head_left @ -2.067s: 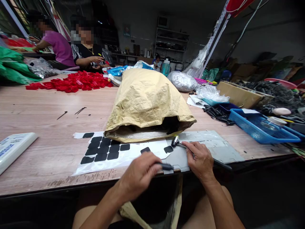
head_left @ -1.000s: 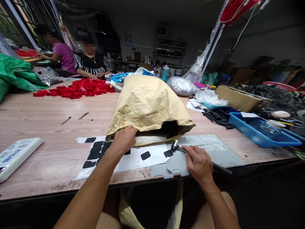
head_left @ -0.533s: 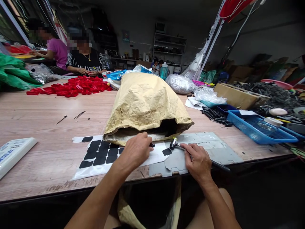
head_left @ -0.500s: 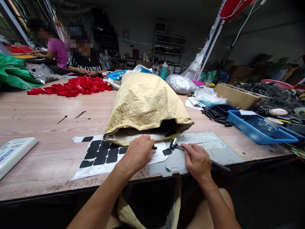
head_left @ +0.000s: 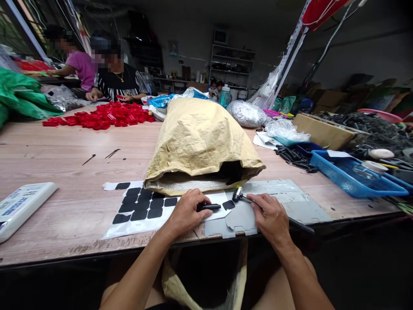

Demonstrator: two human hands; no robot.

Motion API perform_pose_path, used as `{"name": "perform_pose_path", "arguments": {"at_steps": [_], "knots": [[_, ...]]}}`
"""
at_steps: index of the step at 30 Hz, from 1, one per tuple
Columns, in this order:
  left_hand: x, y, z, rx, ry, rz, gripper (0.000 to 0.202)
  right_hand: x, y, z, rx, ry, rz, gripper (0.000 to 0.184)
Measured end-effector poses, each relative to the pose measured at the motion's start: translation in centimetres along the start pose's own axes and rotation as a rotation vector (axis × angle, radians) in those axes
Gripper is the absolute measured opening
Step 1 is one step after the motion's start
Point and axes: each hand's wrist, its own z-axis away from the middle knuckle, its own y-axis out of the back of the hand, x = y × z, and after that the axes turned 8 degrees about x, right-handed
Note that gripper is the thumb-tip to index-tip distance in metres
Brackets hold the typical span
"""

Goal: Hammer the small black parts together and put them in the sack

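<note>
The right hand is closed around the handle of a small hammer. The hammer's head sticks out past the fingers, toward the left hand. The other end of the handle pokes out past the table's edge. The left hand pinches a black tube-shaped part, and the part's tip points at the right hand. I cannot tell if the part touches what is under it.

The wood-look table is the biggest thing. A big, wrinkled tan bag lies just ahead of both hands, its open mouth facing them. It blocks the way forward. A gray board is under the right hand and goes off to its right. A white sheet is under the left hand and goes off to its left. A heap of red pieces is far ahead and left of the left hand. A blue basket is well right of the right hand. Black patches sit together left of the left hand. One loose patch lies between the part and the hammer's head.
</note>
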Motion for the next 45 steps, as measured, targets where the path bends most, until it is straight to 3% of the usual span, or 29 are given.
{"name": "perform_pose_path", "arguments": {"at_steps": [4,9,13,19,23,28,32,35,39,45], "knots": [[0.0,-0.1,0.0,0.006,-0.008,0.005,0.014,-1.9,1.3,0.1,0.014,-0.021,-0.101,0.035],[-0.1,-0.1,0.1,-0.013,0.0,-0.009,0.015,-6.6,2.7,0.9,-0.043,-0.038,-0.463,0.036],[0.1,0.1,0.0,-0.032,0.002,-0.015,0.014,-8.9,3.0,1.2,-0.086,0.022,-0.471,0.04],[0.4,0.3,-0.1,-0.044,0.0,-0.016,0.007,-9.7,2.7,1.7,-0.014,0.085,-0.406,0.049],[0.3,0.3,0.0,-0.041,0.01,-0.008,0.009,-9.6,2.6,1.9,-0.072,0.1,-0.322,0.051],[0.3,0.3,-0.1,-0.046,0.034,0.012,0.017,-9.0,3.1,1.6,0.044,0.053,-0.349,0.047],[0.3,0.2,-0.1,-0.032,0.043,0.022,0.017,-8.6,2.9,1.9,-0.038,0.049,-0.333,0.045],[0.3,0.2,0.0,-0.026,0.039,0.024,0.017,-8.2,2.6,2.0,-0.017,0.015,-0.306,0.042],[0.3,0.2,0.0,-0.031,0.043,-0.013,0.017,-6.4,2.2,1.3,0.047,-0.011,-0.223,0.036],[0.3,0.3,-0.2,-0.046,0.049,-0.031,0.017,-2.5,0.7,0.4,0.03,-0.023,-0.063,0.03]]}}
